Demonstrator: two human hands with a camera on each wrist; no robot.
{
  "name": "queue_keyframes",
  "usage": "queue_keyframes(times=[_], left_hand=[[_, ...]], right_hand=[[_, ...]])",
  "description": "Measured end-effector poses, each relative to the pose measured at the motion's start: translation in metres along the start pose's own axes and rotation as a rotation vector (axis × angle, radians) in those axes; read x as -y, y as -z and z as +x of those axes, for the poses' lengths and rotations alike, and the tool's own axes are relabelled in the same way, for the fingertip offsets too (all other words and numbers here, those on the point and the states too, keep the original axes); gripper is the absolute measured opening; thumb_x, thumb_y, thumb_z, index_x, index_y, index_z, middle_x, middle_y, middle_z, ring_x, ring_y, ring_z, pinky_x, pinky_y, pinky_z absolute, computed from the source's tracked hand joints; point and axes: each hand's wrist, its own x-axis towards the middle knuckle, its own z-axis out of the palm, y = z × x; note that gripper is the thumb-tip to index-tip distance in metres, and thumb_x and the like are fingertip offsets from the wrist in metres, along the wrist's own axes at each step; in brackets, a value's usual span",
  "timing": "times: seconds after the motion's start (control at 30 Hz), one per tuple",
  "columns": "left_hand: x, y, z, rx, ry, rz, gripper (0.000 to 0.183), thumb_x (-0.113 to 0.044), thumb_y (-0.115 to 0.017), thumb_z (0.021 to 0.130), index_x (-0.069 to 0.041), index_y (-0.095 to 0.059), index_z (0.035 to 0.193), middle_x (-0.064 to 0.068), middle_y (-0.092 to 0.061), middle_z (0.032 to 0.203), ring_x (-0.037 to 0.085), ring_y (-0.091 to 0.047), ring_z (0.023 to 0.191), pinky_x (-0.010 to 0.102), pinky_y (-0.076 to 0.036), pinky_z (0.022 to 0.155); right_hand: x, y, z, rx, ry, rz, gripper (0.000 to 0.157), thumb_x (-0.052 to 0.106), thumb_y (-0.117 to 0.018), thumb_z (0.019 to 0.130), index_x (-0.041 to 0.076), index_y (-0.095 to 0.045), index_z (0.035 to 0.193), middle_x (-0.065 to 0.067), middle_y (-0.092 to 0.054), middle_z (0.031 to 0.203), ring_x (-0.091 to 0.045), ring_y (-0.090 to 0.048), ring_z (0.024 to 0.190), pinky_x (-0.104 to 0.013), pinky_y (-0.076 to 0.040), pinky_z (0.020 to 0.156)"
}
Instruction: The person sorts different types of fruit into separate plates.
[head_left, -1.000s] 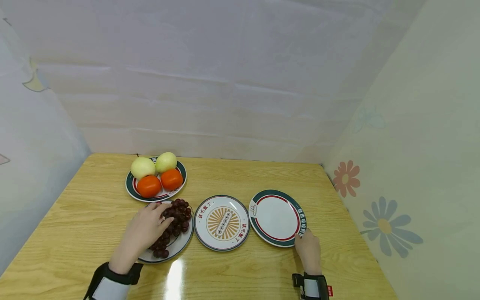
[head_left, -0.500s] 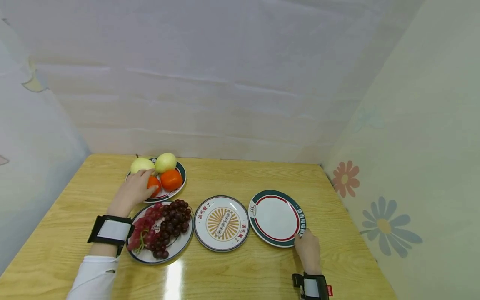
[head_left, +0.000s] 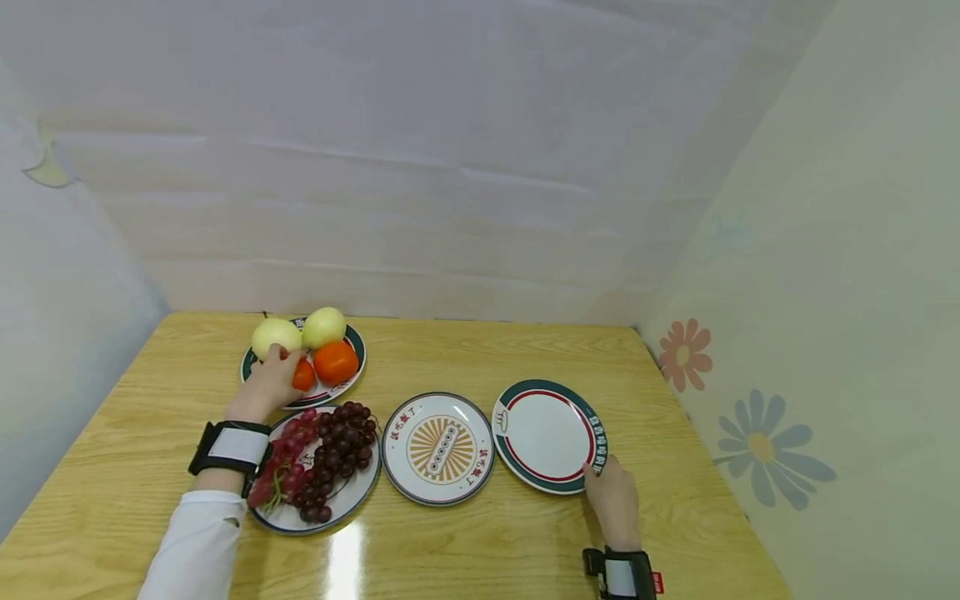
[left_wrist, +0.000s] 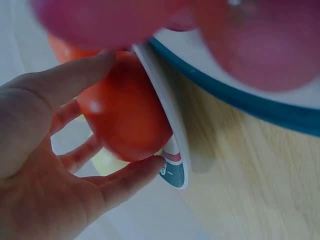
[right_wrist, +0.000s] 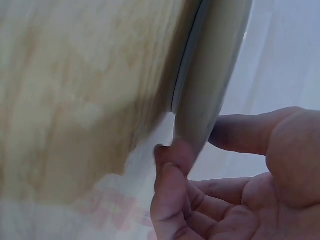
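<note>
Wooden table (head_left: 480,533), left-hand fingers (left_wrist: 75,75) curled round orange fruit (left_wrist: 125,120), seemingly gripping.

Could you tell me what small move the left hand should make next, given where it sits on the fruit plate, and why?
Probably lift the orange fruit straight up off the fruit plate. The left hand already has thumb and fingers curled around it in the left wrist view, so the grip looks set. The right hand pinches the rim of the empty plate, which has room to receive it.

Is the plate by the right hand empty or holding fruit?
Empty. The green-rimmed plate shows only bare white inside; the right hand pinches its near rim.
</note>
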Motion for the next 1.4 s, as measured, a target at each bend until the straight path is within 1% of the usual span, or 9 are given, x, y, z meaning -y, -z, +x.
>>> queue_keyframes(times=[0.27,0.5,0.63,0.83,0.93,1.07,1.17,1.23,1.4], left_hand=[[0.004,-0.002,-0.001,0.003,0.009,0.023,0.066,-0.016,-0.070,0.079,0.004,-0.038,0.134,0.043,-0.040,0.120,0.058,-0.039,0.100,0.067,-0.040,0.083],[-0.006,0.004,-0.014,-0.087,-0.017,0.031,0.062,-0.020,-0.069,0.081,0.000,-0.041,0.133,0.041,-0.040,0.116,0.053,-0.040,0.092,0.063,-0.043,0.076],[-0.030,0.014,-0.031,-0.191,-0.080,0.054,0.058,-0.026,-0.070,0.082,-0.003,-0.046,0.130,0.038,-0.044,0.112,0.050,-0.046,0.087,0.061,-0.047,0.071],[-0.082,0.013,-0.049,-0.342,-0.272,-0.021,0.057,-0.022,-0.077,0.076,-0.002,-0.052,0.124,0.033,-0.048,0.109,0.043,-0.058,0.084,0.055,-0.052,0.072],[-0.110,0.006,-0.055,-0.329,-0.328,-0.064,0.061,-0.025,-0.077,0.076,-0.005,-0.050,0.127,0.029,-0.050,0.110,0.037,-0.060,0.083,0.051,-0.054,0.073],[-0.143,-0.009,-0.061,-0.265,-0.334,-0.097,0.067,-0.031,-0.076,0.076,0.001,-0.046,0.126,0.023,-0.055,0.110,0.029,-0.060,0.084,0.045,-0.055,0.074],[-0.158,-0.020,-0.064,-0.224,-0.340,-0.118,0.062,-0.030,-0.078,0.073,0.006,-0.049,0.115,0.019,-0.059,0.100,0.024,-0.060,0.079,0.038,-0.056,0.069],[-0.164,-0.026,-0.065,-0.195,-0.343,-0.124,0.056,-0.029,-0.079,0.072,0.004,-0.050,0.107,0.015,-0.059,0.092,0.019,-0.059,0.071,0.032,-0.055,0.061],[-0.171,-0.038,-0.067,-0.198,-0.359,-0.081,0.051,-0.030,-0.079,0.072,0.001,-0.051,0.101,0.010,-0.057,0.087,0.015,-0.056,0.067,0.028,-0.054,0.056]], right_hand=[[0.011,0.007,-0.007,-0.090,0.017,-0.104,0.054,0.021,-0.058,0.089,-0.013,-0.042,0.128,-0.037,-0.042,0.121,-0.051,-0.042,0.105,-0.059,-0.044,0.083],[0.035,0.013,-0.011,-0.115,0.168,-0.112,0.058,0.022,-0.063,0.086,-0.009,-0.043,0.131,-0.033,-0.040,0.128,-0.049,-0.036,0.117,-0.061,-0.037,0.097],[0.056,0.015,-0.016,-0.152,0.319,-0.080,0.062,0.023,-0.068,0.083,-0.005,-0.044,0.132,-0.028,-0.041,0.130,-0.043,-0.039,0.119,-0.058,-0.041,0.097],[0.106,0.008,-0.031,-0.224,0.632,-0.011,0.063,0.026,-0.076,0.077,0.001,-0.050,0.130,-0.017,-0.047,0.130,-0.032,-0.046,0.119,-0.048,-0.048,0.093],[0.134,-0.001,-0.042,-0.178,0.773,0.010,0.069,0.030,-0.076,0.076,0.003,-0.047,0.133,-0.014,-0.047,0.132,-0.028,-0.046,0.120,-0.044,-0.050,0.091],[0.161,-0.017,-0.055,-0.087,0.896,0.042,0.081,0.037,-0.076,0.075,0.003,-0.039,0.138,-0.015,-0.043,0.137,-0.028,-0.046,0.122,-0.043,-0.051,0.092],[0.172,-0.029,-0.059,-0.059,0.948,0.067,0.089,0.038,-0.078,0.072,0.003,-0.034,0.140,-0.016,-0.043,0.138,-0.026,-0.049,0.120,-0.042,-0.051,0.093],[0.175,-0.034,-0.060,-0.060,0.962,0.077,0.090,0.036,-0.079,0.071,0.003,-0.033,0.141,-0.015,-0.044,0.136,-0.024,-0.052,0.117,-0.039,-0.052,0.092],[0.178,-0.037,-0.059,-0.074,0.944,0.086,0.084,0.023,-0.082,0.066,0.004,-0.040,0.136,-0.014,-0.049,0.130,-0.022,-0.058,0.105,-0.035,-0.056,0.085]])
